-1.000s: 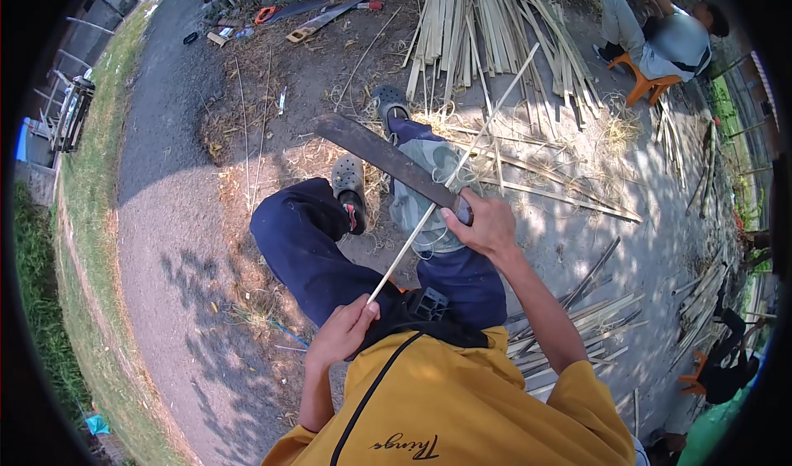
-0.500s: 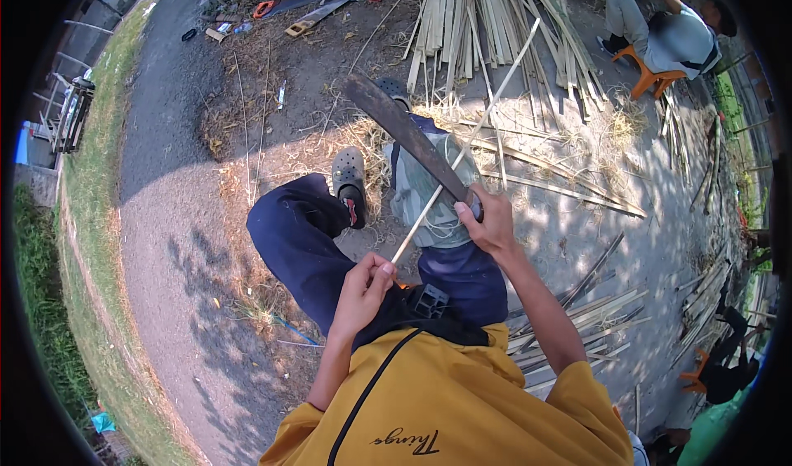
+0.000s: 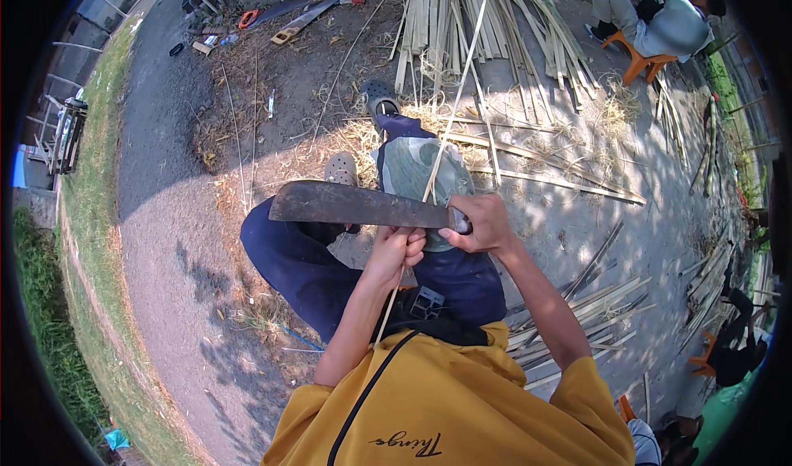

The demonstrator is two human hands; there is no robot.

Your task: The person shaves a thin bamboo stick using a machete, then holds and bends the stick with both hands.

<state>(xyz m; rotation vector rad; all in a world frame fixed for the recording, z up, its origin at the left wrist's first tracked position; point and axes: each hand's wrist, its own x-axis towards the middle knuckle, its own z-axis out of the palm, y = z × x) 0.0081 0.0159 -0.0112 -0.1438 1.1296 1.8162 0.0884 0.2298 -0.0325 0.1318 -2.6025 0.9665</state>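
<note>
One machete (image 3: 359,205) — right hand (image 3: 483,222), strip (image 3: 470,58) — left hand (image 3: 396,256)

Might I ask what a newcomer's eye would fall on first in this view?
Probably the broad dark blade in the right hand, across the picture's middle, and the thin pale strip in the left hand below it. Next come the fan of pale strips at the top, and a person on an orange stool at upper right.

The machete blade (image 3: 359,205) is dark grey-brown, the strip (image 3: 388,311) pale tan, shirt (image 3: 462,383) mustard, trousers (image 3: 285,260) navy, cloth (image 3: 453,176) patchy grey-green.
</note>
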